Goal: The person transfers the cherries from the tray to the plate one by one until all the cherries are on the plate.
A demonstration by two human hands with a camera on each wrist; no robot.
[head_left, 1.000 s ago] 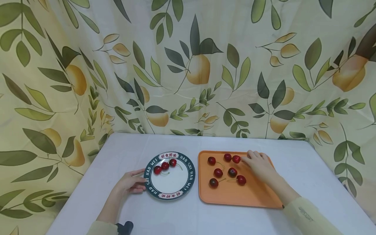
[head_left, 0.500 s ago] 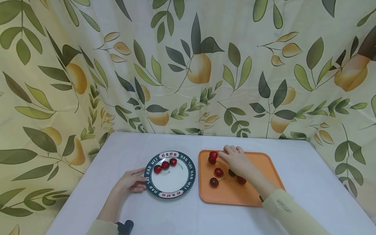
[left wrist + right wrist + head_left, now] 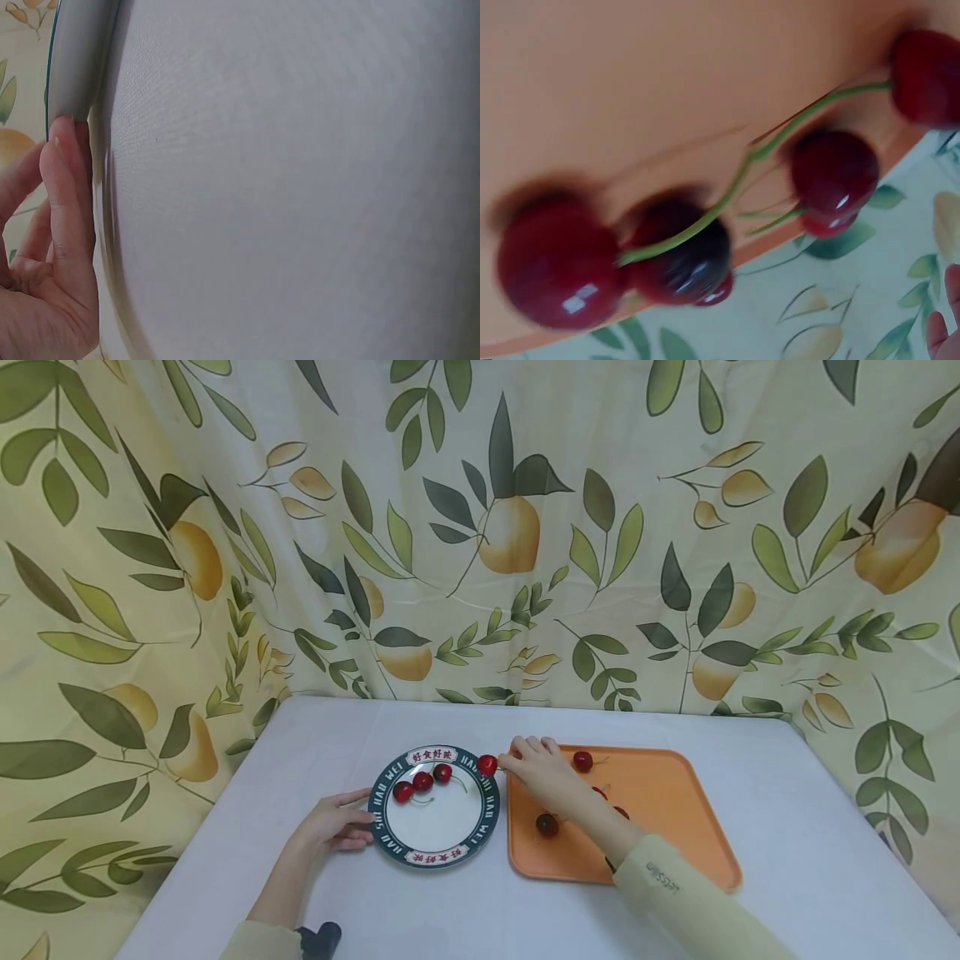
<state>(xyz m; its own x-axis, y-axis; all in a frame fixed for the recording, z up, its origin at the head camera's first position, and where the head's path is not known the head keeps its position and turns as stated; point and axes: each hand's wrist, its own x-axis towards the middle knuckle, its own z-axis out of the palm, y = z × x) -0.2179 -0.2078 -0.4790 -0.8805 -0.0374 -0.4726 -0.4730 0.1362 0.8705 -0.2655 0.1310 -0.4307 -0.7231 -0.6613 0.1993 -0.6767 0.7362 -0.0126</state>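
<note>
A patterned plate (image 3: 430,843) with a dark green rim bears several cherries (image 3: 423,782) toward its back left. My right hand (image 3: 546,775) pinches one cherry (image 3: 487,765) by its stem, over the plate's right rim in the head view. My left hand (image 3: 335,825) rests at the plate's left rim, fingers relaxed. In the left wrist view a fingertip of that hand (image 3: 69,225) touches the outer side of the plate (image 3: 84,52). Right of the plate lies an orange tray (image 3: 667,827) with more cherries (image 3: 582,762), some hidden under my right hand and forearm.
A white cloth (image 3: 442,914) covers the table. Behind it hangs a curtain (image 3: 465,635) printed with fruit and leaves. In the right wrist view, stemmed cherries (image 3: 559,262) lie on the tray (image 3: 667,67), close below the wrist.
My right hand has carried the cherry leftward from the back of the tray to the plate's right rim. The left hand and the plate stay where they were.
</note>
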